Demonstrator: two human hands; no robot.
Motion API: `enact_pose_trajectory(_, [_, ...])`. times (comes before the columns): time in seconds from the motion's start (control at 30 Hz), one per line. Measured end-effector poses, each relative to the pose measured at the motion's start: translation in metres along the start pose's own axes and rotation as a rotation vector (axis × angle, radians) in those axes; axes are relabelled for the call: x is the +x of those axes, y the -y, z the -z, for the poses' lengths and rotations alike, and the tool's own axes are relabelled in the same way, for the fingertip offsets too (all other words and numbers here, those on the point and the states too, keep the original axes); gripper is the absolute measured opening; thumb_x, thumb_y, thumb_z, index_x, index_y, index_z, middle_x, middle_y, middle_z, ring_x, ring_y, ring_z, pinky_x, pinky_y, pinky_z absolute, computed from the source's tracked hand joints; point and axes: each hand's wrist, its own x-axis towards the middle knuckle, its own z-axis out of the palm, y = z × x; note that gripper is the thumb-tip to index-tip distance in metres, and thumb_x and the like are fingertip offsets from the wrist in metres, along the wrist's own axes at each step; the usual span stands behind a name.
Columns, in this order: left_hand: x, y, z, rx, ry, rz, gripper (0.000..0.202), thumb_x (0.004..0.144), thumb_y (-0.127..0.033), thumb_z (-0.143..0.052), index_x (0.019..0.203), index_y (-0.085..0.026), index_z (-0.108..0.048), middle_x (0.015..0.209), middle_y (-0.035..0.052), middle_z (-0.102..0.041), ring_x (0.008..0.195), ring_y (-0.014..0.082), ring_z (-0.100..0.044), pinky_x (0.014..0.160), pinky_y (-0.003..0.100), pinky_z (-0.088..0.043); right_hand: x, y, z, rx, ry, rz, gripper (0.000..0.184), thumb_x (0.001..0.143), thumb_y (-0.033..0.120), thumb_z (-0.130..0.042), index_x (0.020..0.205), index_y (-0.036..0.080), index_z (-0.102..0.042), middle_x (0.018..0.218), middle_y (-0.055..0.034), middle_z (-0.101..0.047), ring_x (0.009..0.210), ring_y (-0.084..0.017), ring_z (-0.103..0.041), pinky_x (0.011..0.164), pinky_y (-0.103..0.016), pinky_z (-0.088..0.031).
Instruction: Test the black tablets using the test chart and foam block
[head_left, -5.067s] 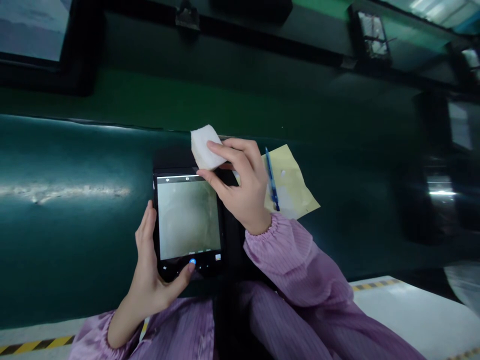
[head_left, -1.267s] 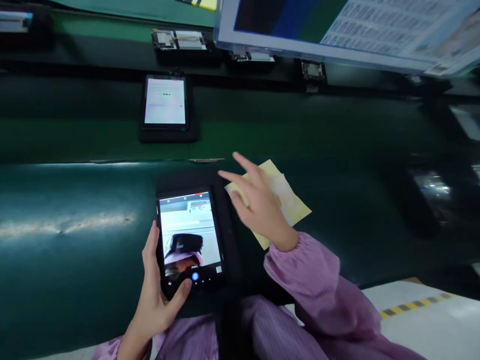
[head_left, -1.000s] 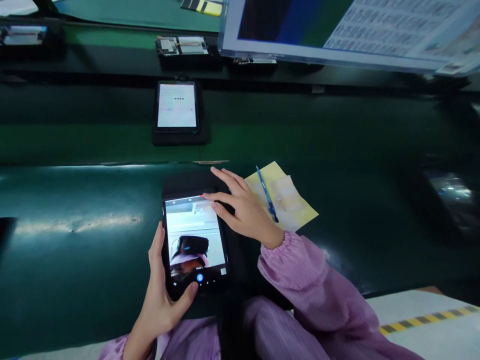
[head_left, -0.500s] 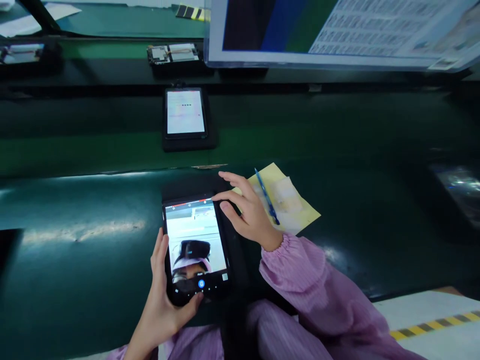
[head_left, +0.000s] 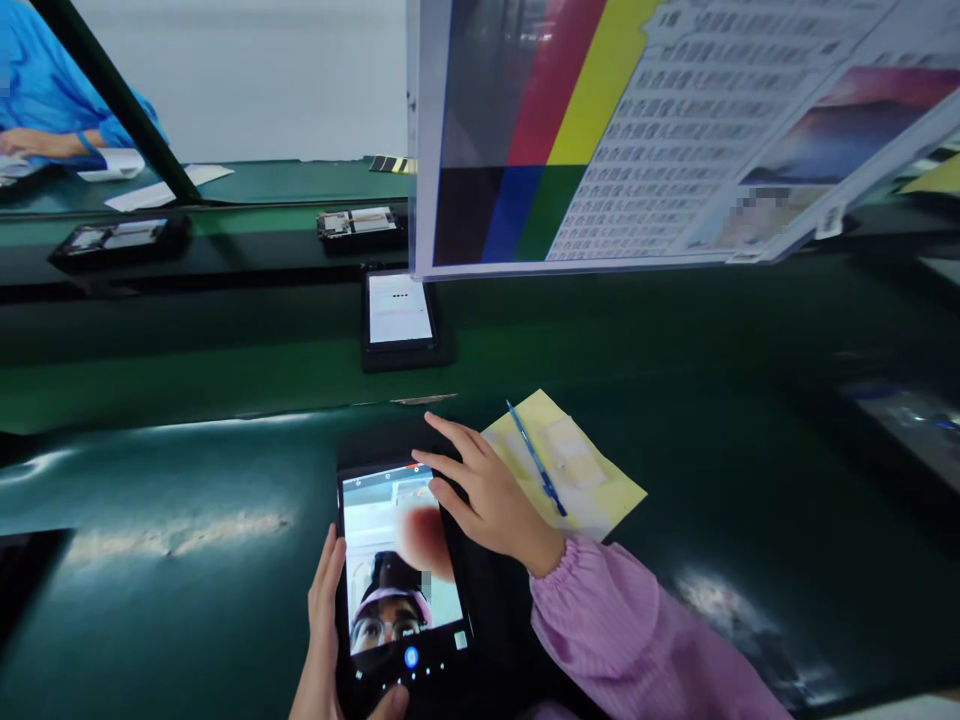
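My left hand [head_left: 324,620] grips a black tablet [head_left: 394,575] along its left side, with the thumb at its lower edge. The lit screen shows a camera picture: part of a person in headgear and a blurred reddish patch. Over the tablet's upper right corner is my right hand [head_left: 491,500], fingers spread and holding nothing. One fingertip is at the screen's top edge; whether it touches, I cannot tell. Just right of this hand lies a yellow sheet [head_left: 619,490] with a blue pen [head_left: 537,458] on it.
Beyond the tablet lies a second tablet [head_left: 401,308] with a white screen. Opened devices [head_left: 360,226] sit on the back ledge. A printed colour chart board [head_left: 570,210] hangs at upper right. Across the bench shows a person's blue sleeve [head_left: 60,80].
The view has tilted up, bringing more of the board and a person opposite into sight. My right hand has shifted over the tablet's top edge, and a reddish blur has appeared on the screen.
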Motion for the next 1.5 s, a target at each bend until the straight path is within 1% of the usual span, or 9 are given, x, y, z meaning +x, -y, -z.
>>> enact_pose_trajectory(0.1, [0.001, 0.002, -0.001, -0.045, 0.003, -0.016, 0.107, 0.085, -0.075, -0.063, 0.169, -0.029, -0.018, 0.178, 0.0162, -0.018, 0.163, 0.0466, -0.019, 0.13, 0.067, -0.024, -0.001, -0.001, 0.001, 0.076, 0.016, 0.034, 0.031, 0.109, 0.034, -0.052, 0.114, 0.028, -0.082, 0.16, -0.0034, -0.057, 0.151, -0.029, -0.046, 0.122, -0.057, -0.046])
enact_pose_trajectory(0.17, [0.001, -0.002, 0.001, -0.054, 0.025, -0.016, 0.105, 0.087, -0.072, -0.064, 0.17, -0.029, -0.016, 0.178, 0.0161, -0.017, 0.164, 0.0468, -0.017, 0.13, 0.069, -0.021, -0.002, 0.0, 0.002, 0.149, -0.002, 0.062, 0.034, 0.108, 0.032, -0.053, 0.092, 0.026, -0.083, 0.152, -0.002, -0.064, 0.148, -0.028, -0.05, 0.12, -0.055, -0.049])
enact_pose_trajectory(0.23, [0.001, -0.008, 0.005, -0.08, 0.058, -0.01, 0.102, 0.09, -0.066, -0.065, 0.171, -0.031, -0.013, 0.179, 0.0153, -0.015, 0.164, 0.0464, -0.015, 0.129, 0.071, -0.021, -0.002, 0.003, 0.003, 0.207, -0.051, 0.086, 0.038, 0.108, 0.031, -0.052, 0.084, 0.025, -0.08, 0.145, -0.0031, -0.069, 0.142, -0.028, -0.055, 0.117, -0.054, -0.051])
enact_pose_trajectory(0.33, [0.001, -0.017, 0.013, -0.095, 0.104, 0.018, 0.097, 0.094, -0.055, -0.067, 0.171, -0.035, -0.012, 0.18, 0.0124, -0.012, 0.165, 0.0444, -0.015, 0.128, 0.072, -0.024, -0.002, 0.007, 0.002, 0.23, -0.106, 0.1, 0.034, 0.108, 0.033, -0.051, 0.091, 0.026, -0.08, 0.141, -0.0053, -0.071, 0.137, -0.028, -0.059, 0.116, -0.054, -0.051])
enact_pose_trajectory(0.47, [0.003, -0.021, 0.021, -0.051, 0.148, 0.004, 0.102, 0.092, -0.048, -0.073, 0.171, -0.035, -0.01, 0.18, 0.0118, -0.01, 0.165, 0.0444, -0.011, 0.128, 0.074, -0.023, 0.0, 0.01, -0.003, 0.17, -0.077, 0.128, 0.029, 0.107, 0.032, -0.052, 0.101, 0.025, -0.08, 0.146, -0.0066, -0.068, 0.14, -0.029, -0.056, 0.117, -0.056, -0.05])
enact_pose_trajectory(0.73, [0.006, -0.022, 0.023, -0.024, 0.141, -0.036, 0.106, 0.09, -0.044, -0.076, 0.171, -0.036, -0.009, 0.18, 0.0116, -0.01, 0.166, 0.044, -0.01, 0.128, 0.074, -0.022, 0.009, 0.022, -0.01, 0.056, -0.051, 0.189, 0.029, 0.108, 0.03, -0.05, 0.117, 0.022, -0.077, 0.15, -0.0101, -0.064, 0.144, -0.029, -0.052, 0.118, -0.057, -0.051])
enact_pose_trajectory(1.23, [0.006, -0.021, 0.023, 0.01, 0.147, -0.075, 0.106, 0.091, -0.041, -0.076, 0.171, -0.035, -0.007, 0.18, 0.0144, -0.005, 0.166, 0.0442, -0.009, 0.126, 0.075, -0.027, 0.024, 0.037, -0.025, -0.083, 0.108, 0.132, 0.035, 0.111, 0.037, -0.047, 0.132, 0.026, -0.073, 0.165, -0.0095, -0.05, 0.155, -0.031, -0.04, 0.124, -0.063, -0.042])
enact_pose_trajectory(1.37, [0.006, -0.023, 0.024, 0.011, 0.153, -0.072, 0.107, 0.091, -0.041, -0.076, 0.171, -0.037, -0.005, 0.18, 0.0147, -0.004, 0.166, 0.0455, -0.008, 0.124, 0.077, -0.027, 0.023, 0.039, -0.016, -0.1, 0.123, 0.143, 0.038, 0.11, 0.045, -0.048, 0.133, 0.025, -0.07, 0.167, -0.0104, -0.046, 0.157, -0.034, -0.038, 0.127, -0.067, -0.035])
enact_pose_trajectory(1.5, [0.007, -0.024, 0.024, -0.001, 0.155, -0.058, 0.108, 0.091, -0.042, -0.077, 0.171, -0.037, -0.005, 0.181, 0.0138, -0.002, 0.166, 0.0453, -0.007, 0.125, 0.076, -0.026, 0.0, 0.032, 0.008, -0.008, -0.022, -0.075, 0.043, 0.112, 0.047, -0.041, 0.143, 0.023, -0.059, 0.158, -0.0148, -0.053, 0.145, -0.033, -0.052, 0.115, -0.058, -0.051])
